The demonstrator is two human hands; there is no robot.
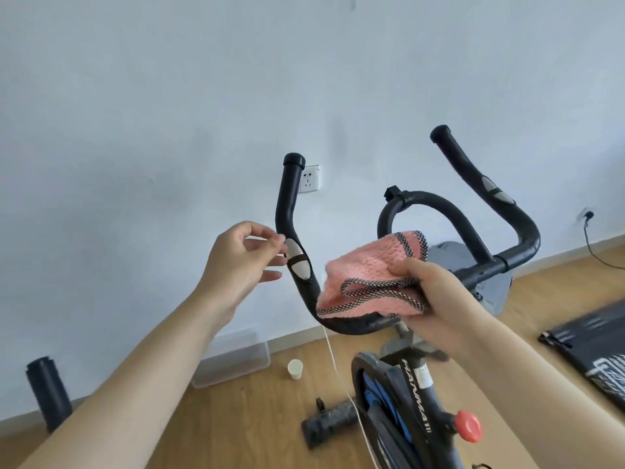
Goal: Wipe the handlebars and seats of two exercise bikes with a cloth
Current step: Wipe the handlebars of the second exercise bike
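An exercise bike's black handlebars (pixel 521 245) fill the middle of the view, with two upturned horns and a centre loop. My right hand (pixel 436 292) grips a folded pink cloth (pixel 365 275) with a checked border and holds it against the lower left bend of the bar. My left hand (pixel 240 255) hovers beside the left horn (pixel 287 204), fingers loosely curled, fingertips at the silver pulse sensor (pixel 297 258); it holds nothing. The seat is out of view.
Below are the bike's frame and red knob (pixel 468 426). On the wooden floor lie a paper cup (pixel 295 368), a clear plastic box (pixel 233 357), a black foam roller (pixel 329 426) and a dark mat (pixel 595 346). A black post (pixel 49 390) stands at left. A white wall is close behind.
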